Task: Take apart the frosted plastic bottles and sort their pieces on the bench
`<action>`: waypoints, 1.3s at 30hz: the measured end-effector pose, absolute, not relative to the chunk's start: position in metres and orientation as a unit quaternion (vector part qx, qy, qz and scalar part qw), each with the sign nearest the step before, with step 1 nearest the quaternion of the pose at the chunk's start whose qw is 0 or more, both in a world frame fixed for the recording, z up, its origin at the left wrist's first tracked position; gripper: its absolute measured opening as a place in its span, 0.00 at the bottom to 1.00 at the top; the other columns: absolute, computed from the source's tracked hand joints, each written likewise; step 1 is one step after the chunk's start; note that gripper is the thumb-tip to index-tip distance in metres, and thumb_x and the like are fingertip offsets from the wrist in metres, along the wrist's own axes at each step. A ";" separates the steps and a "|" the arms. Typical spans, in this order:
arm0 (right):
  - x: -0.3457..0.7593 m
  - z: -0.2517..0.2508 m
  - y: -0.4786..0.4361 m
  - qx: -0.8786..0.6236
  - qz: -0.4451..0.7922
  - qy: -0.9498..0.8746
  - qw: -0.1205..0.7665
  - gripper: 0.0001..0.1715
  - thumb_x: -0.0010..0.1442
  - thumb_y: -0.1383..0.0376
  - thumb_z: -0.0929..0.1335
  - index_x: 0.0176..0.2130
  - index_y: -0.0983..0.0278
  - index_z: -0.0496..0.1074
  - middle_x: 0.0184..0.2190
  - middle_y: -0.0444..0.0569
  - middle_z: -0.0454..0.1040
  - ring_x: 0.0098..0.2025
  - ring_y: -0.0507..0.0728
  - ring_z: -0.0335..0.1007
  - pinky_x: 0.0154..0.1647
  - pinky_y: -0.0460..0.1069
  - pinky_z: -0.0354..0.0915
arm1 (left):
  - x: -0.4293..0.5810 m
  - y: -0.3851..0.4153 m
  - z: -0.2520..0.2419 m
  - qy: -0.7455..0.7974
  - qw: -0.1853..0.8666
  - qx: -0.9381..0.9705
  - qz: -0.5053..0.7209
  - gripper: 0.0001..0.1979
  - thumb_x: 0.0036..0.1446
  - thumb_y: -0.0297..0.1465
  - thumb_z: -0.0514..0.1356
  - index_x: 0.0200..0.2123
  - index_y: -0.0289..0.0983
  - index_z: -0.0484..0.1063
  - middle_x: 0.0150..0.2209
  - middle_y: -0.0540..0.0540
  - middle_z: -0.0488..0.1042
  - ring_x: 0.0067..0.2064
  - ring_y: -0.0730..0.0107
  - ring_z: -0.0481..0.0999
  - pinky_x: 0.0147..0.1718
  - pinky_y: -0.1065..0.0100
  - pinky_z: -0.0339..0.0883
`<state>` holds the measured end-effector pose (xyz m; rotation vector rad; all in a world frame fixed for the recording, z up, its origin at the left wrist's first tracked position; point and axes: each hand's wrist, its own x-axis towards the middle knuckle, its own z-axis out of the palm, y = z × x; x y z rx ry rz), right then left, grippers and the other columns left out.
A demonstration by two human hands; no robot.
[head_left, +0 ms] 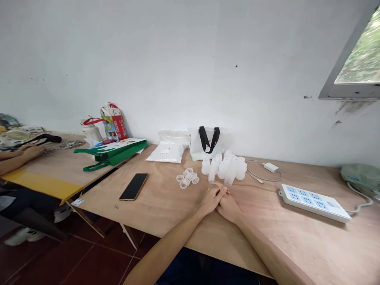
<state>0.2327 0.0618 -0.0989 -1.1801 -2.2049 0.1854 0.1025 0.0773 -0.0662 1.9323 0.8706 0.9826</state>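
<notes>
My left hand (211, 199) and my right hand (228, 208) lie together on the plywood table (166, 209), their fingertips overlapping and holding nothing. Just beyond my fingers stands a group of several small translucent plastic bottles (225, 168), uncapped as far as I can tell. Left of them lies a small heap of several translucent plastic rings or caps (187, 178). A black smartphone (133, 187) lies face up farther left, out of reach of my fingertips.
A white power strip (311, 202) and a white charger with its cable (271, 167) lie on the right. Against the wall are a white bag with black handles (208, 142) and a plastic packet (168, 148). At the adjoining table, a co-worker's hand (34, 151) rests near a green bag (113, 154).
</notes>
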 end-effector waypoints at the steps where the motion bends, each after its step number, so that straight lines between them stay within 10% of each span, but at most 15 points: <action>1: 0.232 -0.097 0.061 -0.442 0.073 -0.837 0.315 0.42 0.53 0.77 0.61 0.67 0.66 0.59 0.62 0.59 0.67 0.61 0.63 0.66 0.59 0.59 0.66 | 0.103 0.077 -0.066 0.342 0.397 0.756 0.391 0.27 0.70 0.47 0.46 0.47 0.38 0.81 0.46 0.46 0.82 0.48 0.61 0.80 0.54 0.63 0.70; 20: 0.237 -0.103 0.060 -0.460 0.122 -0.820 0.318 0.25 0.56 0.73 0.62 0.51 0.61 0.72 0.42 0.52 0.78 0.44 0.59 0.76 0.50 0.55 0.70 | 0.097 0.075 -0.062 0.274 0.432 0.772 0.377 0.23 0.58 0.38 0.65 0.55 0.37 0.73 0.52 0.42 0.79 0.54 0.56 0.76 0.57 0.58 0.67; 28: 0.233 -0.088 0.062 -0.424 0.130 -0.823 0.355 0.30 0.56 0.73 0.63 0.58 0.64 0.70 0.58 0.58 0.71 0.60 0.63 0.66 0.60 0.61 0.64 | 0.099 0.080 -0.061 0.289 0.437 0.753 0.399 0.22 0.68 0.45 0.51 0.44 0.37 0.81 0.48 0.44 0.81 0.52 0.60 0.78 0.56 0.62 0.67; 39: 0.232 -0.081 0.062 -0.404 0.224 -0.757 0.463 0.15 0.61 0.67 0.64 0.38 0.63 0.81 0.48 0.55 0.76 0.48 0.59 0.73 0.46 0.53 0.72 | 0.099 0.089 -0.071 0.335 0.407 0.741 0.416 0.31 0.69 0.49 0.47 0.29 0.34 0.78 0.31 0.44 0.80 0.37 0.62 0.79 0.43 0.64 0.73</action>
